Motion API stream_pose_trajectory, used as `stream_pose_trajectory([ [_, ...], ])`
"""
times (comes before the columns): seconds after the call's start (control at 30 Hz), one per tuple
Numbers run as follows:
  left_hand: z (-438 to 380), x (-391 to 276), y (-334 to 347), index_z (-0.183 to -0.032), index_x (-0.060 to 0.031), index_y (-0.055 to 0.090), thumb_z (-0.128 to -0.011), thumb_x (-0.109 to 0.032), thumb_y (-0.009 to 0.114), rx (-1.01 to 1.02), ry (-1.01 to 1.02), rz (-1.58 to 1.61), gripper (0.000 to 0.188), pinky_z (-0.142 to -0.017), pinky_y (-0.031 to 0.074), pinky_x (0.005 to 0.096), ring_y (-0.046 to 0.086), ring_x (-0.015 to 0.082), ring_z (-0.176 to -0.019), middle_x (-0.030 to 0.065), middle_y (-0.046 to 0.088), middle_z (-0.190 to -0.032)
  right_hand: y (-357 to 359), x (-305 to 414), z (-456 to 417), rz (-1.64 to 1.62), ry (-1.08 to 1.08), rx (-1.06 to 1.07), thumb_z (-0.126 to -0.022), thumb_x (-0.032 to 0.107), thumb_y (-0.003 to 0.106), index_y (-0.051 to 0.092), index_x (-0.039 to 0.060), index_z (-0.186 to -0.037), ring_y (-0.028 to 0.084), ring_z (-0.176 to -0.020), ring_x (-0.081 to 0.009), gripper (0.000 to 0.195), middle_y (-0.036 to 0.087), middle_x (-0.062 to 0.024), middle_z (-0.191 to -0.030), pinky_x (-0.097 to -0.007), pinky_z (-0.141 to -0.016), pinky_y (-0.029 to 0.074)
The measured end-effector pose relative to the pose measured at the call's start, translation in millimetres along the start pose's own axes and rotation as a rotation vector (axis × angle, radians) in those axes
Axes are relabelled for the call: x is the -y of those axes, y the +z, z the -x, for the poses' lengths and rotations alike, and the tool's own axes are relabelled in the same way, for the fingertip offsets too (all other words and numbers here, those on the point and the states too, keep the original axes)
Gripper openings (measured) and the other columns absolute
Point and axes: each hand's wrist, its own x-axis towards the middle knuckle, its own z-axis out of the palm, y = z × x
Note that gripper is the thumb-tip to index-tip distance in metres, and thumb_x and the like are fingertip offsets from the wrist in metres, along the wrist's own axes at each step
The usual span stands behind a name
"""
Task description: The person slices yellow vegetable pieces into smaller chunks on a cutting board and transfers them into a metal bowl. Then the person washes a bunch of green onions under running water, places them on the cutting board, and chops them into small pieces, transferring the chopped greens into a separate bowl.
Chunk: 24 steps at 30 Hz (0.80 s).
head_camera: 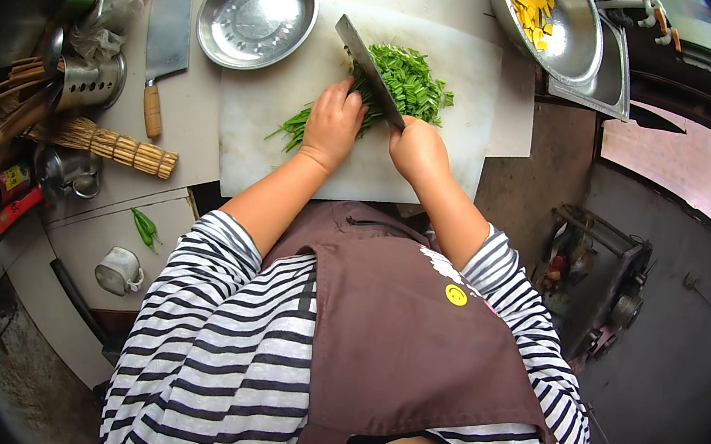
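My right hand [421,149] grips the handle of a kitchen cleaver [372,71], its blade slanting up and left across the greens. Fingertips of my left hand [334,121] press down on a bunch of uncut green stalks [294,128], close to the left face of the blade. Right of the blade lies a heap of chopped greens [414,83]. All of this rests on a white cutting board [257,158]. The blade's lower edge is hidden among the greens.
A steel bowl [258,17] overlaps the board's upper left. Further left lies a second cleaver [169,36], above a straw brush [121,146] and a utensil holder [92,80]. A basin [573,43] with yellow pieces [530,8] stands upper right. Green peppers [145,227] lie lower left.
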Motion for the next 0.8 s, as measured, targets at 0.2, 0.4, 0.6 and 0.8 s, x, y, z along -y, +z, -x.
stream_pose_trajectory([
  [0.2,4,-13,-17,-0.126,0.0007,0.037,-0.081,-0.020,0.068,-0.044,-0.095,0.133,0.059,-0.095,0.043,0.0431,0.048,0.0398,-0.114,0.0239,0.044,-0.129,-15,-13,13,-0.185,-0.055,-0.018,-0.088,0.021,0.053,0.063,0.0031,-0.087,0.059,-0.077,-0.0416,0.020,0.064,-0.0212,-0.081,-0.0463,-0.069,0.047],
  [0.4,3,-6,-24,-0.132,-0.0004,0.027,-0.079,-0.026,0.071,-0.023,-0.149,0.171,0.073,-0.099,0.040,0.0440,0.044,0.0412,-0.116,0.0229,0.039,-0.130,-43,-10,47,-0.202,-0.024,-0.039,-0.089,0.021,0.054,0.060,0.0006,-0.085,0.056,-0.074,-0.0421,0.022,0.061,-0.0217,-0.076,-0.0456,-0.066,0.044],
  [0.6,8,-13,-31,-0.122,-0.0015,0.043,-0.072,-0.028,0.076,0.104,-0.051,0.080,0.065,-0.096,0.040,0.0447,0.044,0.0386,-0.115,0.0209,0.043,-0.125,-47,-2,58,-0.149,-0.031,0.053,-0.089,0.021,0.054,0.060,0.0002,-0.085,0.056,-0.072,-0.0425,0.022,0.061,-0.0225,-0.075,-0.0467,-0.066,0.045],
  [0.8,14,-2,-17,-0.093,-0.0041,0.057,-0.076,-0.006,0.068,0.002,0.022,0.121,0.021,-0.089,0.045,0.0412,0.051,0.0340,-0.104,0.0139,0.054,-0.109,-28,-11,49,-0.069,-0.012,0.137,-0.088,0.020,0.053,0.061,-0.0007,-0.086,0.059,-0.076,-0.0425,0.022,0.062,-0.0240,-0.078,-0.0476,-0.070,0.047],
])
